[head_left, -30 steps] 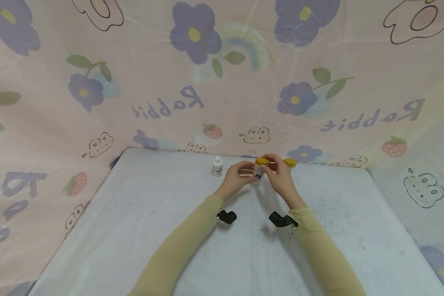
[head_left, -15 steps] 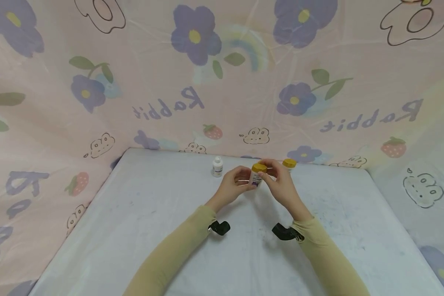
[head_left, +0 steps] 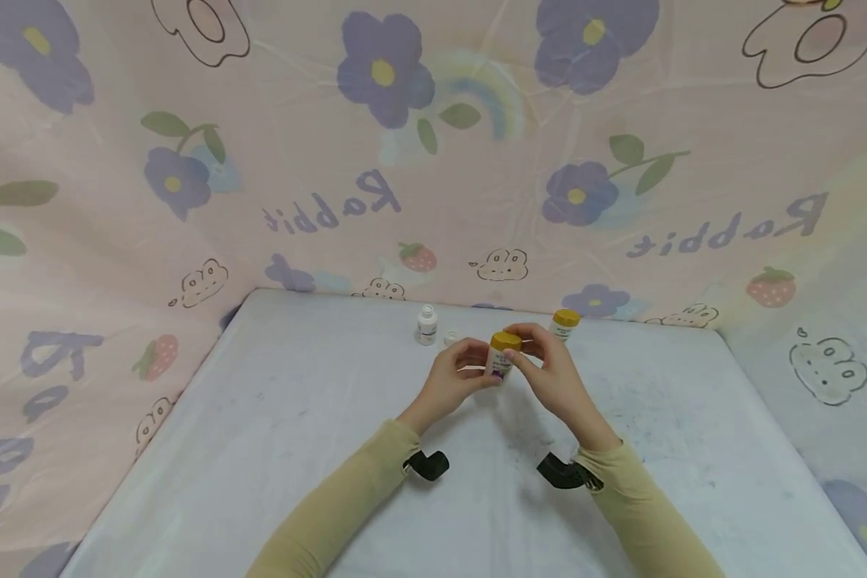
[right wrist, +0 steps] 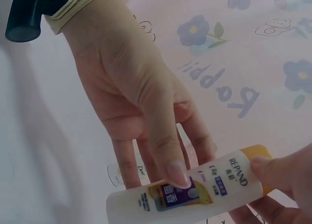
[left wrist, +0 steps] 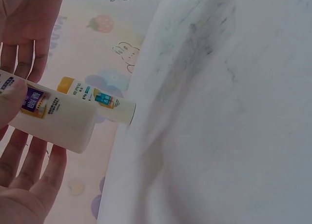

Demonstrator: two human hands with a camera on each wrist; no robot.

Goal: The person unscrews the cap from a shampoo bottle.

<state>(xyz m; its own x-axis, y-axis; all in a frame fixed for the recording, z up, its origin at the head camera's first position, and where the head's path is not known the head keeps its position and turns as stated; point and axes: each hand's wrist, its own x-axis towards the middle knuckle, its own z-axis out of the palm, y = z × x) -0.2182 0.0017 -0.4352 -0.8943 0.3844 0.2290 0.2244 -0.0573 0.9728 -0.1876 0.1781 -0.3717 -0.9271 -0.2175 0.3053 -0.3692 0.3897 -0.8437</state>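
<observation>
A small white toiletry bottle (head_left: pixel 499 365) with a yellow cap and purple label is held in both hands above the table's far middle, tilted slightly. My left hand (head_left: pixel 449 377) grips its body; in the right wrist view the left thumb (right wrist: pixel 176 174) lies on the label, fingers behind. At the cap, my right hand (head_left: pixel 551 368) pinches with its thumb in front and fingers behind. Just right of that hand a second yellow-capped bottle (head_left: pixel 563 327) stands upright; the left wrist view shows this bottle (left wrist: pixel 102 99) with a blue label.
A small white bottle (head_left: pixel 427 326) stands upright behind my left hand. Beside it a white round top (head_left: pixel 451 336) shows, the rest hidden. The right wrist view has a Dove label (right wrist: pixel 140 172) behind the fingers. The white table (head_left: pixel 296 449) ends at a patterned cloth wall (head_left: pixel 462 201).
Both hands have drawn the held bottle toward me and slightly left. The second yellow-capped bottle shows more of its body, and the white round top has come into sight behind the left hand.
</observation>
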